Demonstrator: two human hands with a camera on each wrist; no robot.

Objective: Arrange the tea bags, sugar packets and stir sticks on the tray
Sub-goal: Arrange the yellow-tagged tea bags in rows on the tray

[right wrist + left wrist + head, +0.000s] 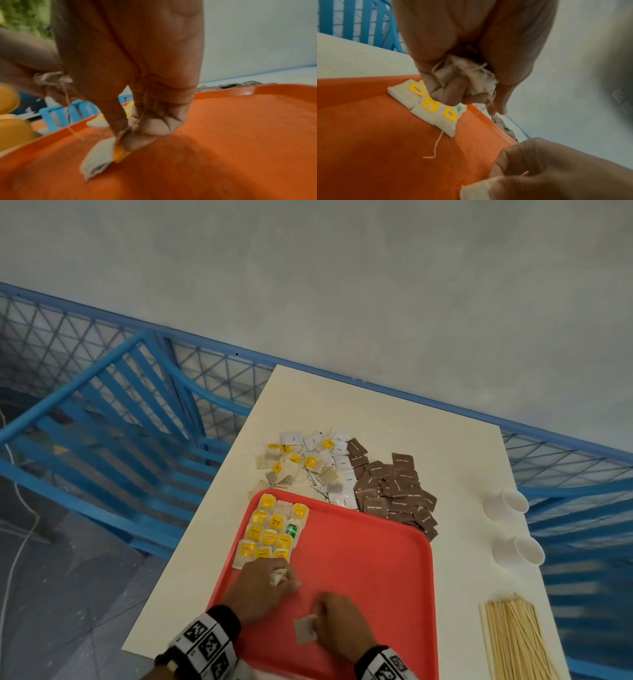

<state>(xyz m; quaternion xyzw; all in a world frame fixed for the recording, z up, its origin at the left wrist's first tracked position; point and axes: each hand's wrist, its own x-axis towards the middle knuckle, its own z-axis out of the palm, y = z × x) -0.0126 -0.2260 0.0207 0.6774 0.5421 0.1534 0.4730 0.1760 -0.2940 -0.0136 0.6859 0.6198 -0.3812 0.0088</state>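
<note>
Red plastic fills most of what I see: the tray lies on the white table, and both of my hands are over its near half. My left hand has its fingers curled round a crumpled tea bag, whose string trails down onto the tray. My right hand pinches another tea bag by its yellow tag, the bag touching the tray floor. A neat block of tea bags sits in the tray's far left corner. Beyond the tray lie loose tea bags, white packets and brown sugar packets. The stir sticks lie on the table to the right, near two paper cups.
</note>
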